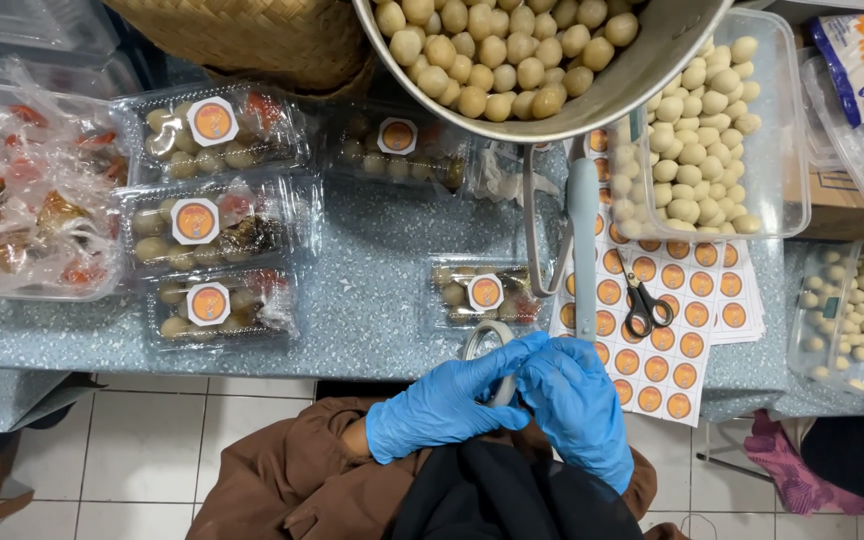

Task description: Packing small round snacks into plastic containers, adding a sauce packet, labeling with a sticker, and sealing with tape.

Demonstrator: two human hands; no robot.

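Both my hands wear blue gloves and meet at the table's near edge. My left hand (440, 405) and my right hand (577, 400) are closed together around a roll of clear tape (480, 334), which shows as a ring just above the fingers. A small clear plastic box of round snacks (482, 292) with a round orange sticker lies on the table right behind the tape. To the right of it lie sheets of orange round stickers (687, 300) with small black scissors (642, 305) on them.
Several sealed, stickered snack boxes (214, 220) lie at the left, beside bags of wrapped sweets (22, 190). A metal bowl of tan balls (642, 75) hangs over the table's far side, a clear tub of pale balls (782, 150) to its right. A pale blue handle (583, 250) lies across the stickers.
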